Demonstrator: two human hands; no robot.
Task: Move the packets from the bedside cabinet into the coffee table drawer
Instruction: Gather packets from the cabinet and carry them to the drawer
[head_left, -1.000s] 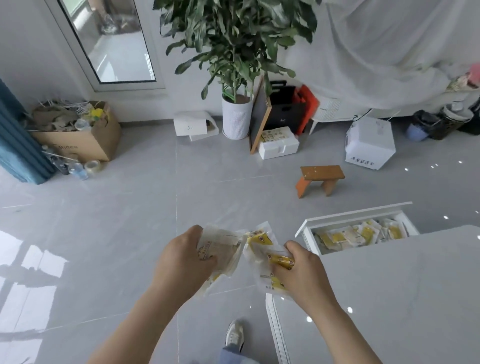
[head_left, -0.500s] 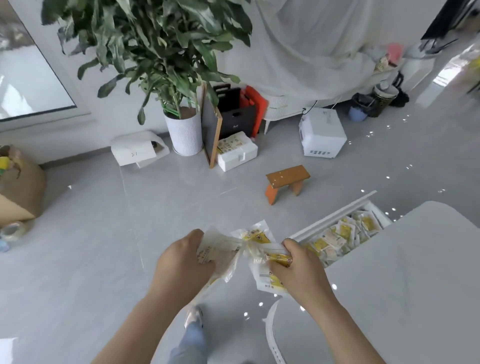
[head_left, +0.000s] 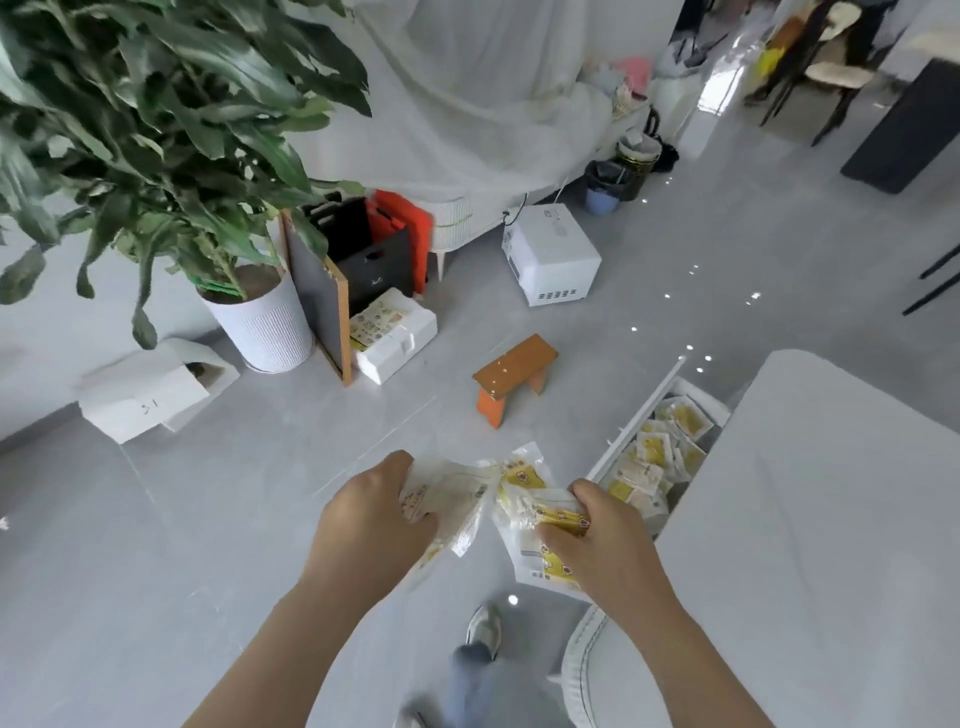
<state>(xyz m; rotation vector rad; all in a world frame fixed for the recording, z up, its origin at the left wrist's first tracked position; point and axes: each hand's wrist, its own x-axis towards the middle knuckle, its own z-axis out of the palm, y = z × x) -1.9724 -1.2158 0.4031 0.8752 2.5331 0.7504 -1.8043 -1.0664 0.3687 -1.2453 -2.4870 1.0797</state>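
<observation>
The left hand (head_left: 371, 512) has its grip curled round a bundle of pale packets (head_left: 452, 499). The right hand (head_left: 602, 540), just beside it at 3 o'clock, closes its grip on a second bundle (head_left: 530, 519) printed in yellow. The two bundles touch between the hands, held in the air above the grey floor (head_left: 208, 519).

The open drawer (head_left: 639, 410) lies near the hands at 2 o'clock from them, with more packets heaped inside (head_left: 654, 457) (yellow and white, overlapping). The white bench (head_left: 810, 519) overhangs the drawer's right side and fills the view from 3 to 5 o'clock, its edge close to the right forearm.

A small orange stool (head_left: 514, 374) stands on the floor at 12 o'clock from the hands, left of the drawer's front and apart from it. Farther off at 11 o'clock are a potted plant (head_left: 254, 322), a dark board (head_left: 317, 301) leaning beside it and a foam box (head_left: 400, 343). A white appliance (head_left: 550, 254) sits at 1 o'clock. A shoe (head_left: 483, 626) shows at 6 o'clock, under the hands.
</observation>
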